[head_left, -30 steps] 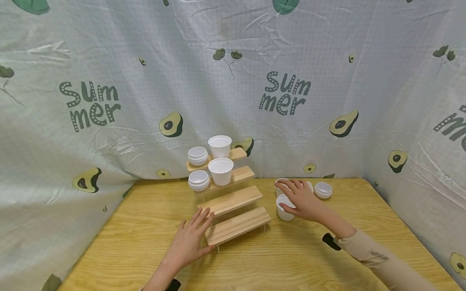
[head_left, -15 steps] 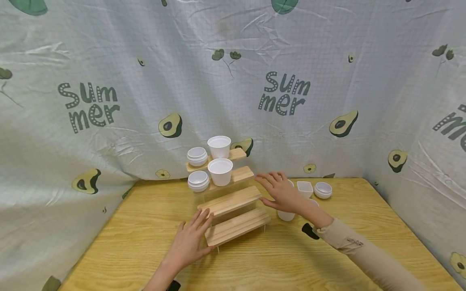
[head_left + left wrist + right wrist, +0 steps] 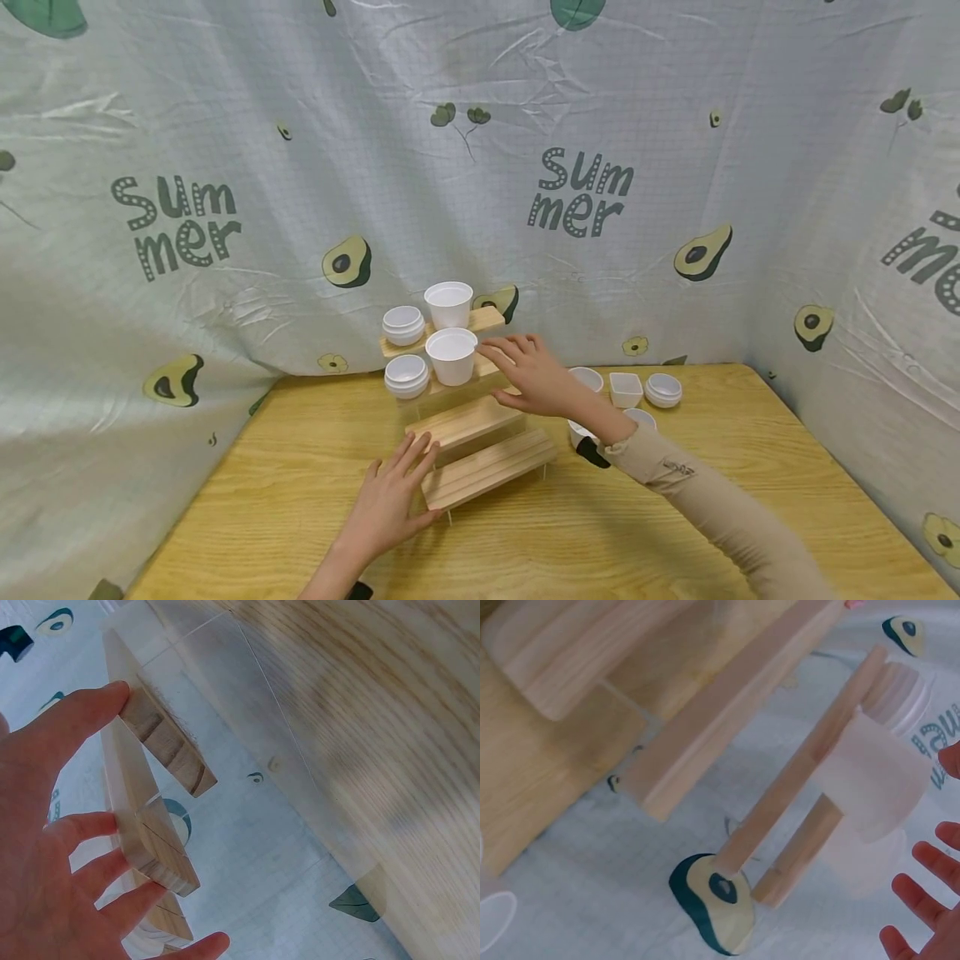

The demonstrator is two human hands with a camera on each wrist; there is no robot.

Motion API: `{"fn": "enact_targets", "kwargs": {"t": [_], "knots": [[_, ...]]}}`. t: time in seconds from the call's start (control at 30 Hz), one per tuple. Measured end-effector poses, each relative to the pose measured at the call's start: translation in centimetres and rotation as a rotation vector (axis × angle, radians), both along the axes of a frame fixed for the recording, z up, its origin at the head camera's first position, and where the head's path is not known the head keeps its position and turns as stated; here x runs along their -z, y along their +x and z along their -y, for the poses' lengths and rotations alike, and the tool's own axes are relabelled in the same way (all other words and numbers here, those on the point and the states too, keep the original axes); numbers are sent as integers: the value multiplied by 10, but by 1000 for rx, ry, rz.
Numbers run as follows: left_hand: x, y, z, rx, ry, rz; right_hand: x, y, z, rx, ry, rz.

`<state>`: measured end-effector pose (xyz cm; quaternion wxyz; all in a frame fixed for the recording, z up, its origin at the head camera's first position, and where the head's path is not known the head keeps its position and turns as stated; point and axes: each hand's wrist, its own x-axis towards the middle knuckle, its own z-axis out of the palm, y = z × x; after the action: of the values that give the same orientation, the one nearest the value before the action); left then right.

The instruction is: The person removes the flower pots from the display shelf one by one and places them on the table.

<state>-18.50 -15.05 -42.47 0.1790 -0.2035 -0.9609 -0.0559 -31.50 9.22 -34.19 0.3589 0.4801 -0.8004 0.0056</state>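
A four-tier wooden step stand (image 3: 491, 468) rises at the middle of the table. My left hand (image 3: 386, 500) rests at its left side; in the left wrist view, the thumb and fingertips (image 3: 112, 694) touch the ends of the wooden steps. On the second step from the top stand a white cup (image 3: 453, 358) and a squat white round jar (image 3: 406, 377). The top step carries another white cup (image 3: 450, 307) and a similar jar (image 3: 402, 325). My right hand (image 3: 536, 379), fingers spread and holding nothing, is over the stand's right part, fingertips right beside the lower cup's rim.
Several white containers stand on the table (image 3: 720, 467) right of the stand: a cup (image 3: 587, 378), a small square cup (image 3: 626, 389), a round jar (image 3: 663, 390), and others partly hidden by my right wrist. A printed fabric sheet (image 3: 420, 183) hangs behind.
My right hand has moved left from the containers on the table to the stand's second step, uncovering the square cup. My left hand has stayed at the stand's side.
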Motion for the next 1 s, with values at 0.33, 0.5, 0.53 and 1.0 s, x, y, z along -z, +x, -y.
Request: {"fn": "enact_targets", "kwargs": {"t": [0.33,0.5,0.53,1.0], "knots": [[-1,0,2,14,-5,-11,-13,-2,33,72,51,82],[0,2,3,20,-2,-3,-14,-4,45,93,54,98],[0,2,4,20,-2,-1,-14,-5,47,98,57,96],[0,3,5,9,-13,2,-19,-16,69,105,79,140]]}}
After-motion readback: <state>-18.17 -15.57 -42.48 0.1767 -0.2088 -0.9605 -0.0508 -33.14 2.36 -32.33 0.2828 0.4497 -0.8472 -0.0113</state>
